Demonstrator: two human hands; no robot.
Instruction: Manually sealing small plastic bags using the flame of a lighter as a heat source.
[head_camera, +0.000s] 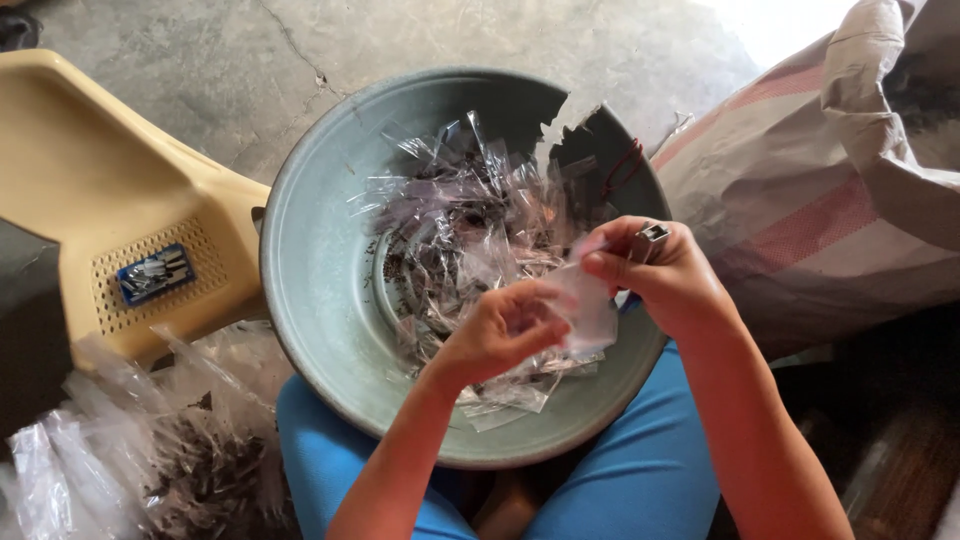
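A large grey-green plastic basin (310, 290) with a broken far rim rests on my lap. Inside it lies a heap of small clear plastic bags (460, 220) mixed with small dark metal pieces. My left hand (495, 335) and my right hand (665, 275) meet over the basin's right side. Together they pinch one small clear bag (590, 305) between their fingers. My right hand also grips a small grey metal part (652, 236) that sticks up above its fingers.
A beige plastic stool (110, 190) lies at the left with a small blue packet (153, 274) on its perforated seat. Clear bags of dark metal pieces (170, 460) pile at lower left. A big woven sack (830, 190) stands at the right. The floor is concrete.
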